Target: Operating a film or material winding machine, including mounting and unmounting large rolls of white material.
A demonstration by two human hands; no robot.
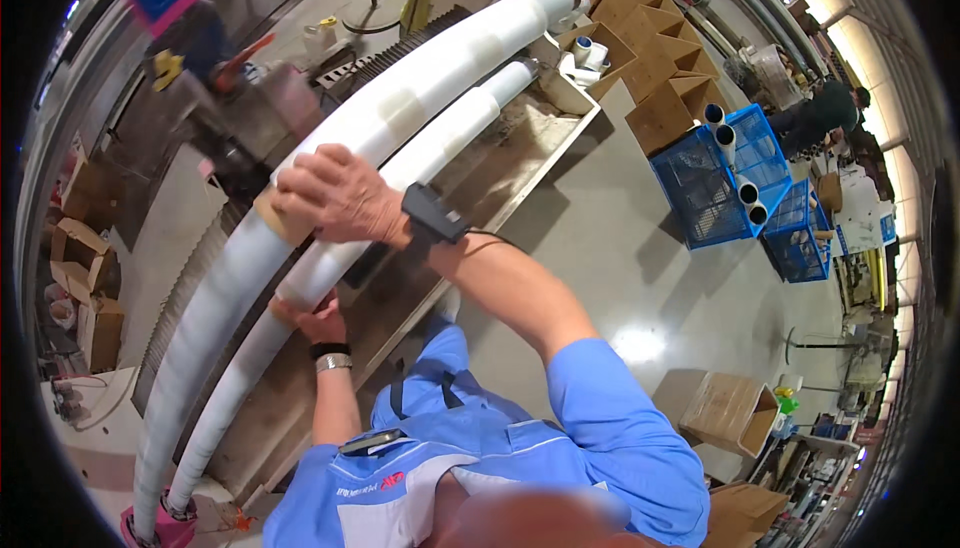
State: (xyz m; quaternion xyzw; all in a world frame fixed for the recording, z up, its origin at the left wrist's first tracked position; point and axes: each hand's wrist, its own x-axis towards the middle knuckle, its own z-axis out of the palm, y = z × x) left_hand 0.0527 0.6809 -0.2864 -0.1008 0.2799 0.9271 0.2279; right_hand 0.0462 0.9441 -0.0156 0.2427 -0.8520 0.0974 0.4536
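Note:
Two long white rolls lie side by side, running from the lower left to the upper right. On the thicker roll [390, 113], my right hand [335, 193] is closed over the top beside a tan band. A black device sits on that wrist. My left hand [318, 321] holds the thinner roll [320, 268] from its near side at another tan band [285, 310]. Its fingers are partly hidden by the roll. Under the rolls runs a long trough-like machine bed [490, 173] with a pale rim.
Blue plastic crates [690, 203] with white tubes stand on the floor to the right. Open cardboard boxes [655, 48] line the far side, and another carton [730, 410] lies lower right. Dark machine parts [225, 153] rise left of the rolls. Pink material [165, 528] wraps their near end.

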